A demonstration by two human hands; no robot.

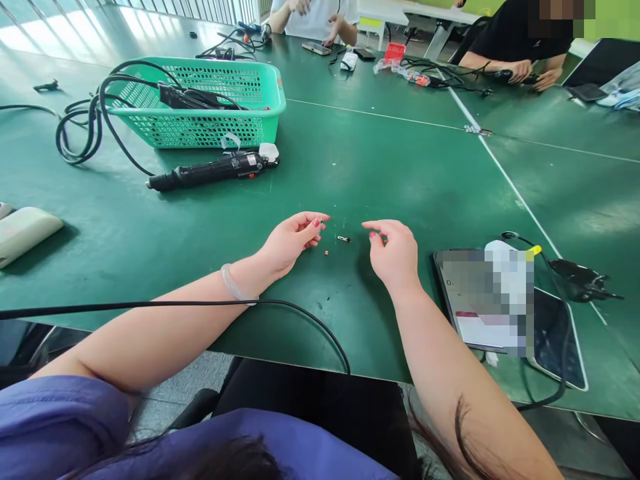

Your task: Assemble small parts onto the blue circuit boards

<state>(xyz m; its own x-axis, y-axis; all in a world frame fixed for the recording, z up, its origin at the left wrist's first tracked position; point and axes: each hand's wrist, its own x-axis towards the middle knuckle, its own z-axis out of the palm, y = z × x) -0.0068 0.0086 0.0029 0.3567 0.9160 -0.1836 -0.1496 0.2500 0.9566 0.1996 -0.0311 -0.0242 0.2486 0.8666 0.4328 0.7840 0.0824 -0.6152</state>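
Left hand (287, 245) pinched tiny part (321, 223); right hand (399, 255) parted, grip empty. Stray nudge could have scattered red piece (327, 253).

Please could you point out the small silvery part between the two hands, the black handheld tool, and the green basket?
Small silvery part (344, 239): head view, on its middle.
Black handheld tool (213, 172): head view, on its body.
Green basket (200, 129): head view, on its front wall.

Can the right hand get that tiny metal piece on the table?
Probably yes: the right hand is close beside the tiny metal piece, with just green tabletop between them.
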